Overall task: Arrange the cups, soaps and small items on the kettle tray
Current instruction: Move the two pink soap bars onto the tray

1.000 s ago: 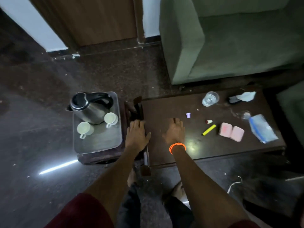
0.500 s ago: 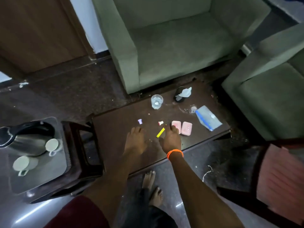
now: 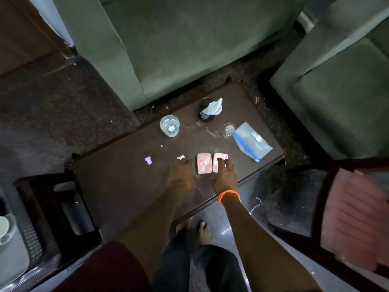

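Observation:
Two pink soaps lie side by side on the dark low table (image 3: 117, 186). My right hand (image 3: 224, 179), with an orange wristband, rests its fingertips on the right soap (image 3: 221, 157); the soap still lies flat. The left soap (image 3: 204, 166) is untouched. My left hand (image 3: 181, 175) lies palm-down just left of the soaps and hides whatever is under it. A small white item (image 3: 180, 157) sits at its fingertips, and a small purple item (image 3: 148, 160) lies farther left. The kettle tray (image 3: 14, 256) with a white cup (image 3: 3, 226) shows at the far left edge.
A glass (image 3: 169, 125), a black cup with tissue (image 3: 208, 110), a clear lid or glass (image 3: 229, 129) and a zip bag (image 3: 251, 142) sit at the table's back. Green armchairs (image 3: 179, 49) stand behind and to the right. A wooden chair (image 3: 347, 218) is at right.
The view swung right, away from the kettle tray. Both hands moved along the table to the soaps. The yellow stick seen earlier is now out of sight under my left hand.

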